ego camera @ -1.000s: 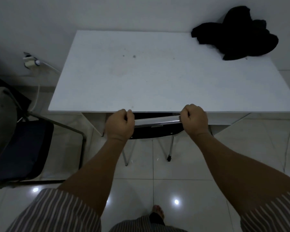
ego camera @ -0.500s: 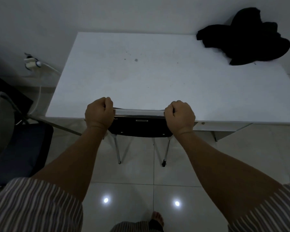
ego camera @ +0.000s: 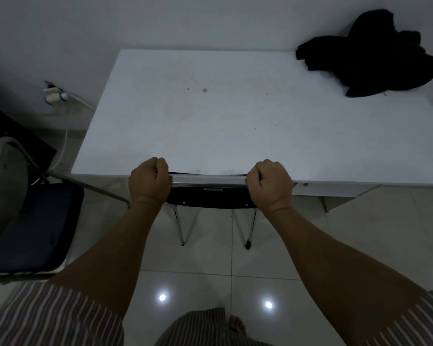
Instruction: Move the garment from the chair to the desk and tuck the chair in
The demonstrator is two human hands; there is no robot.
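A black garment (ego camera: 368,53) lies crumpled on the far right corner of the white desk (ego camera: 223,116), partly against the wall. The chair (ego camera: 208,196) stands at the desk's near edge; its seat is hidden under the desktop, and only its black backrest, chrome top bar and two rear legs show. My left hand (ego camera: 149,181) grips the left end of that bar. My right hand (ego camera: 270,183) grips the right end. Both fists sit right at the desk edge.
A second chair (ego camera: 28,226) with a dark blue seat and grey metal frame stands to the left of the desk. A wall socket with a plug and white cable (ego camera: 54,94) is on the left wall. Glossy tiled floor (ego camera: 210,283) lies underfoot.
Both hands have pushed the chair forward, so its backrest now meets the desk edge. The view has shifted closer to the desk.
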